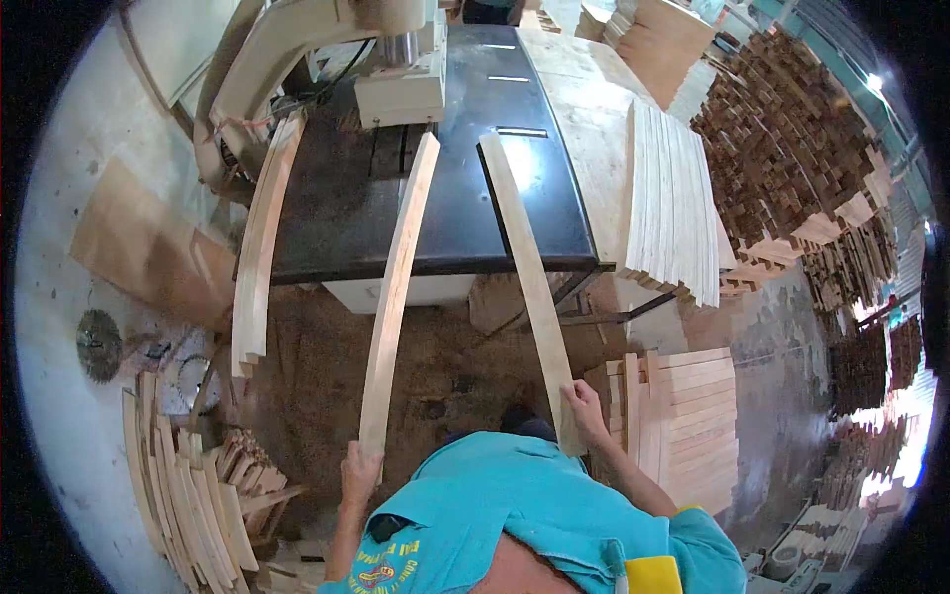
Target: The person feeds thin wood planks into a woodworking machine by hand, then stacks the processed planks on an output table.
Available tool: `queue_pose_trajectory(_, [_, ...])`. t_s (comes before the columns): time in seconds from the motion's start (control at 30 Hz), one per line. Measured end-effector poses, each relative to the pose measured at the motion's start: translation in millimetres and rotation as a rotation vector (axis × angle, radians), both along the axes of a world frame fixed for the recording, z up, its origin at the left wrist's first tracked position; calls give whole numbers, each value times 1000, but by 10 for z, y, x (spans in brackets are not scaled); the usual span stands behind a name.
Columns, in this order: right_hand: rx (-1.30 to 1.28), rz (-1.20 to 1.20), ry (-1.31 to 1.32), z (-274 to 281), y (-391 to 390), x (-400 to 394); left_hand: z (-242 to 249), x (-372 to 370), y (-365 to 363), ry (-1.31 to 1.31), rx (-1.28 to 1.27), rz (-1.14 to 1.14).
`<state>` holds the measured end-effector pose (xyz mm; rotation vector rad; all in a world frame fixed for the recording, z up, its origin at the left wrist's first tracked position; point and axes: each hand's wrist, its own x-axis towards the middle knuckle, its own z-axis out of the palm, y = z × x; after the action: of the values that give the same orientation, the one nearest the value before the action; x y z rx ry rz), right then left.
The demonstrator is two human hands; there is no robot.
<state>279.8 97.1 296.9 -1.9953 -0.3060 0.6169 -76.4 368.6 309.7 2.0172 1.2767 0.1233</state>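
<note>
My left hand (362,469) is closed round the near end of a long, pale wooden strip (396,287). The strip's far end reaches over the dark machine table (327,233), close under the cream machine head. A second wooden strip (529,277) is gripped near its lower end by my right hand (586,411), fingers wrapped on its side. Its far end lies over the shiny tabletop, and the two strips are apart. Both jut out past the table's front edge towards me.
A cream machine head (401,97) stands over the table. More strips (265,243) lie at the table's left edge. Boards are stacked on the right side table (673,203), beside my right hand (688,416) and low left (188,485). Saw blades (99,345) lean at left.
</note>
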Motion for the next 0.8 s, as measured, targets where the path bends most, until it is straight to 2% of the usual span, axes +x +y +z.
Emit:
queue_pose_trajectory(0.03, [-39,2,-95,65,124,87,17,4,-23,-8,9,-10])
queue_pose_trajectory(0.07, [71,-62,-66,-197,301,344,27,16,-55,-37,-33,3])
queue_pose_trajectory(0.1, [75,36,-235,-33,575,638,21,10,-68,-63,-74,14])
queue_pose_trajectory(0.13, [-147,52,-315,-75,918,1164,-76,4,-57,-106,-74,-4])
queue_pose_trajectory(0.2, [212,-82,105,525,1563,1828,-191,-5,-115,-105,-102,14])
queue_pose_trajectory(0.23, [168,-76,-87,851,1874,2038,-198,40,-121,-103,-130,48])
queue_pose_trajectory(0.27, [-141,8,-377,987,2163,2317,-74,112,-146,-65,-169,81])
queue_pose_trajectory(0.3, [-164,0,-679,1025,2385,2418,-115,125,-150,-64,-159,66])
queue_pose_trajectory(0.37, [-11,34,-786,1326,2630,2140,-263,49,-198,-12,-33,49])
queue_pose_trajectory(0.4, [61,105,-808,1229,2719,2022,-102,93,-258,-73,-12,43])
queue_pose_trajectory(0.47, [113,398,-437,1294,2555,1478,-98,82,-236,-42,-4,24])
queue_pose_trajectory(0.53, [123,558,-348,849,2270,959,-33,89,-244,-21,7,20])
queue_pose_trajectory(0.57, [16,650,-361,363,2079,816,-129,61,-195,-12,0,-18])
queue_pose_trajectory(0.6, [5,659,-242,241,1770,587,-325,5,-121,-99,-4,8])
queue_pose_trajectory(0.67, [-65,587,-53,-118,1092,213,-854,-197,103,-163,-24,-40])
queue_pose_trajectory(0.7, [-123,519,13,-361,773,100,-1202,-321,265,-239,-161,24])
queue_pose_trajectory(0.73, [-185,434,-15,-389,442,-28,-1582,-378,446,-308,-300,94])
queue_pose_trajectory(0.77, [-249,354,-38,-406,118,-176,-2097,-590,789,-285,-307,40])
queue_pose_trajectory(0.8, [-262,159,66,-376,-297,-384,-2493,-329,944,245,-181,229])
